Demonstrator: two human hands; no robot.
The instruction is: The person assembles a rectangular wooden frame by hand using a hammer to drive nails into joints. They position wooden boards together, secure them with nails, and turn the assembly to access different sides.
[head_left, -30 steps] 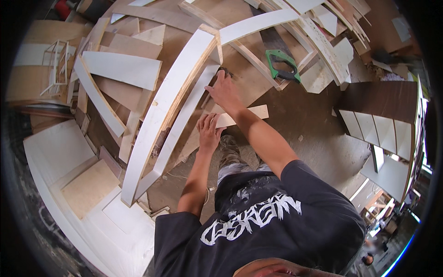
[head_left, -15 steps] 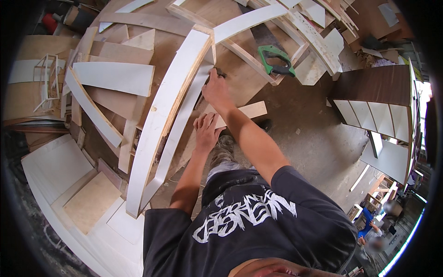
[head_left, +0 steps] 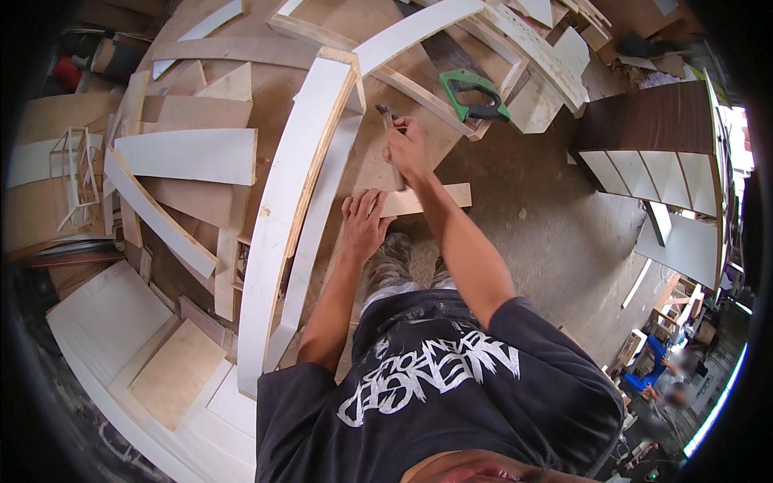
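Note:
My right hand point(head_left: 408, 149) is closed round the handle of a hammer point(head_left: 390, 121), whose dark head points away from me. The handle's lower end hangs over a short pale wooden strip point(head_left: 439, 197). My left hand point(head_left: 365, 221) has its fingers bent over the strip's left end, gripping it. Beside that hand stands a long white-faced wooden frame point(head_left: 282, 193), with a raw plywood edge and a second white board along its right side. Another curved white piece point(head_left: 419, 34) meets it at the far corner.
A green-handled handsaw point(head_left: 475, 95) rests on the far frame pieces. White and bare board offcuts point(head_left: 189, 154) lie on the left. A dark brown cabinet point(head_left: 644, 121) stands at right. Another person point(head_left: 664, 374) is at far lower right.
My right hand has drawn back from the frame's far corner, a little right and nearer, bringing the hammer into fuller sight. My left hand stays on the strip. The whole view has shifted slightly.

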